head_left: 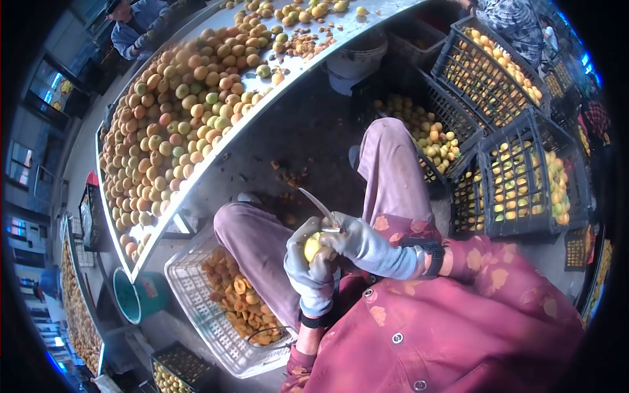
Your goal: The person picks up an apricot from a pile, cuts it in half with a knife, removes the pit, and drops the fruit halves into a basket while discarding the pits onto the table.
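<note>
Both my hands wear pale grey work gloves and meet above my lap. In my left hand [303, 274] a yellow-green apricot [312, 247] is gripped, partly covered by the gloved fingers. My right hand [368, 247] is closed around a small knife, its curved blade [316, 204] pointing up and away from me. The right fingertips touch or nearly touch the apricot. Whether the fruit is cut cannot be seen. Left of my lap stands a white plastic basket [187, 281] with halved orange apricots [239, 298] inside.
A metal-edged table [177, 204] heaped with whole apricots [170, 124] stretches ahead. Black crates [524, 226] of fruit are stacked at right. A teal bucket [145, 298] stands at left, a white bucket [357, 62] beneath the table. Fruit scraps [288, 175] lie on the floor. A co-worker [137, 29] is across the table.
</note>
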The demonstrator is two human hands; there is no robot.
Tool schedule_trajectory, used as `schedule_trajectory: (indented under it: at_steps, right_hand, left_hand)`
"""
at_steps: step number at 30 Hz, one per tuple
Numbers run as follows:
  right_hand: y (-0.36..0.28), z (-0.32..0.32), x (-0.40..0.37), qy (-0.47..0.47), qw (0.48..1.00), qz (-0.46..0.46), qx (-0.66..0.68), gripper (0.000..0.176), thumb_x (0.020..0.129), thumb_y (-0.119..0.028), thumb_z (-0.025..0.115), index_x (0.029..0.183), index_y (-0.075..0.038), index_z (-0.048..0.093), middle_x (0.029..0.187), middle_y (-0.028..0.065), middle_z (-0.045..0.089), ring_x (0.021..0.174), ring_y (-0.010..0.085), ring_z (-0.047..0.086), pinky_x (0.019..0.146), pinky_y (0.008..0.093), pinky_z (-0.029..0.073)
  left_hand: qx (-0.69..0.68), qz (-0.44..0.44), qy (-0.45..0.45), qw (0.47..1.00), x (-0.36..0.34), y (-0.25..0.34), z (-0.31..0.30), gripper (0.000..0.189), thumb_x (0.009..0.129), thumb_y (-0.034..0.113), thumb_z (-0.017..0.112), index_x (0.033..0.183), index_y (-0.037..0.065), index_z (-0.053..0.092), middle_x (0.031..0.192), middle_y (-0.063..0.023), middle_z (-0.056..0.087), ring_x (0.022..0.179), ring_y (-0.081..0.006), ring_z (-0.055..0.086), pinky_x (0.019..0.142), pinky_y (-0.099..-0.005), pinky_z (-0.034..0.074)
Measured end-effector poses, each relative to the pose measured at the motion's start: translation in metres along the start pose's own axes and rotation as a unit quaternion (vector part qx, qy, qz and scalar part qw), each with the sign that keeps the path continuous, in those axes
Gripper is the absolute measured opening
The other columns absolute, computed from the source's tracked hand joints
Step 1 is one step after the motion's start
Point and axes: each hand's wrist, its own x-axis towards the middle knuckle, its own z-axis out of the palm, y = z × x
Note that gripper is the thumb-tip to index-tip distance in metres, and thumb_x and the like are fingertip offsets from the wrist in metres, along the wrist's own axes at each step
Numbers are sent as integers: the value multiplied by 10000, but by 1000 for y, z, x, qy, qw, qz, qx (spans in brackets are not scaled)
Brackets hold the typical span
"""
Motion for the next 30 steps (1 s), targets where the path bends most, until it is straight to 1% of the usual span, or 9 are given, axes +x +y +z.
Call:
schedule_trajectory:
  at_steps: [7,10,12,17,20,22,25,28,30]
  right_hand:
    - [4,4,6,59,991,-17,-123,201,936,-200,595,1019,-18,588,852,34,631,806,86,594,710,264,505]
    - [-13,-1,5,34,982,-24,-183,194,932,-187,608,1028,-21,580,834,53,626,789,65,581,696,261,500]
    - [-13,-4,5,-7,960,-92,-263,217,927,-201,628,1036,-22,572,856,59,637,800,68,584,701,270,500]
    - [-13,4,2,-21,986,-55,-157,251,924,-216,638,1065,-20,569,853,75,651,800,80,593,696,293,503]
    - [-9,8,-7,24,949,-132,-286,234,931,-201,622,1072,-23,568,852,67,632,805,72,579,693,278,498]
    - [-3,6,-6,23,961,-111,-252,221,933,-182,607,1085,-27,566,875,52,612,822,67,567,703,265,491]
    - [3,7,-3,30,992,-27,-121,207,943,-184,590,1080,-29,582,899,31,608,843,54,561,713,240,490]
    - [-3,3,0,22,993,95,60,213,959,-181,565,1090,-14,586,855,21,625,694,48,583,567,184,475]
    - [-4,-1,3,16,999,16,46,216,971,-177,534,1097,-9,585,824,44,647,576,55,569,452,168,417]
  left_hand:
    - [-102,-126,10,987,8,12,-8,473,885,385,604,1126,-22,609,949,-128,697,802,-183,665,735,-289,518]
    - [-27,-160,-72,984,16,21,-17,396,860,312,653,1118,12,625,909,-115,708,765,-180,679,696,-297,526]
    - [147,-61,-84,984,17,19,-20,338,821,221,695,1102,42,637,882,-110,714,751,-191,695,666,-306,532]
    - [-26,-171,-10,985,6,7,-15,290,783,95,685,1044,-7,614,954,-142,715,794,-206,703,736,-296,546]
    - [-85,-213,24,973,1,6,-11,278,792,61,653,1054,-17,605,991,-148,711,818,-203,695,752,-300,546]
    - [-71,-173,48,981,2,11,-6,266,890,200,609,1048,-13,603,952,-127,703,811,-193,683,705,-280,544]
    - [-308,-315,141,886,8,18,2,595,986,550,386,1012,1,613,810,-82,649,593,-116,563,501,-214,430]
    - [-422,-343,90,834,15,23,-9,628,979,575,372,1019,-1,618,718,-56,616,490,-108,470,442,-225,372]
    - [-439,-408,90,795,19,24,-20,694,974,618,309,1033,4,625,601,-16,532,429,-94,394,397,-220,306]
